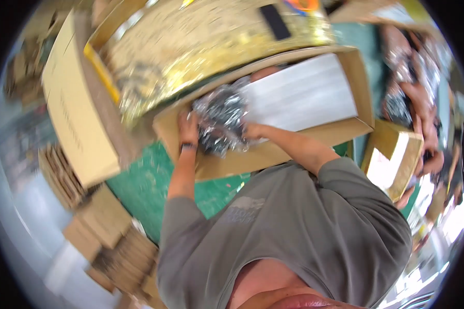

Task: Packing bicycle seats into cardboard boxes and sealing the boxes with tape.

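Observation:
A long open cardboard box point(288, 147) lies across in front of me. In its left end is a dark bundle wrapped in clear plastic point(219, 121); what is inside the wrap I cannot make out. My left hand point(188, 129) reaches in at the box's left end, fingers stretched out beside the bundle. On the bundle's right side, my right hand point(252, 131) has its fingers curled into the plastic. A white sheet point(301, 92) covers the box's middle and right part. Past its upper left edge peeks a brownish, skin-toned surface point(265, 73), mostly hidden.
Beyond the box stands a large carton lined with yellowish film point(201, 67), a black flat phone-like object point(275, 22) on it. Plastic-wrapped mannequin-like figures point(417, 77) lie at right, near a smaller cardboard box point(392, 154). Flattened cardboard point(123, 262) is stacked at lower left.

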`<state>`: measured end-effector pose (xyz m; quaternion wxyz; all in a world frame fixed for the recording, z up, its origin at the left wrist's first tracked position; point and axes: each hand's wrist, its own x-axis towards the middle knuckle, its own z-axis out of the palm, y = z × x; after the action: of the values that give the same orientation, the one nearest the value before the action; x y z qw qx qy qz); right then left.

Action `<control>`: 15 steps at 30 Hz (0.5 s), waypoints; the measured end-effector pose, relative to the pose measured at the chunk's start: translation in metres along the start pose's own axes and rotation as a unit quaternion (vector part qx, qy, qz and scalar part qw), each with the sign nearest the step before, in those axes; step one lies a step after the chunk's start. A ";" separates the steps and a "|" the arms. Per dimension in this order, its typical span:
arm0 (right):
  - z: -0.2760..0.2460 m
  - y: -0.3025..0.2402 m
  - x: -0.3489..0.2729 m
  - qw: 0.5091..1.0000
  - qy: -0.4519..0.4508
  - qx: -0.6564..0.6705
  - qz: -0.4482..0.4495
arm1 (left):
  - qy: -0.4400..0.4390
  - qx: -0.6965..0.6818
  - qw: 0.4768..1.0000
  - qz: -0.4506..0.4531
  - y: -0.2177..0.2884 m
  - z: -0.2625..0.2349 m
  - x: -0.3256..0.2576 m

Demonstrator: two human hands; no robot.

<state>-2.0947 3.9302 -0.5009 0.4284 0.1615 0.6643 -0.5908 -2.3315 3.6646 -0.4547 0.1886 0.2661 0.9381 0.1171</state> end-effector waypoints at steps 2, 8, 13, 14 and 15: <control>-0.039 0.003 -0.049 0.961 0.039 -0.210 -0.174 | -0.020 0.274 0.961 0.033 -0.004 0.016 -0.043; -0.363 0.049 -0.357 0.545 0.823 0.058 -0.151 | 0.208 -0.060 0.971 -0.103 0.194 -0.008 -0.124; -0.583 0.256 -0.407 0.566 0.790 0.037 0.233 | 0.138 -0.283 0.949 -0.009 0.454 -0.031 -0.113; -0.606 0.275 -0.404 0.600 0.741 0.019 0.299 | 0.136 -0.272 0.953 0.005 0.503 -0.031 -0.101; -0.635 0.318 -0.409 0.565 0.757 0.058 0.323 | 0.078 -0.305 0.947 0.059 0.561 -0.028 -0.081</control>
<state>-1.8683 4.7156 -0.4374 -0.0791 0.7782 0.6128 -0.1119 -2.0240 4.0834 -0.2266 0.1794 0.2412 0.8518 0.4290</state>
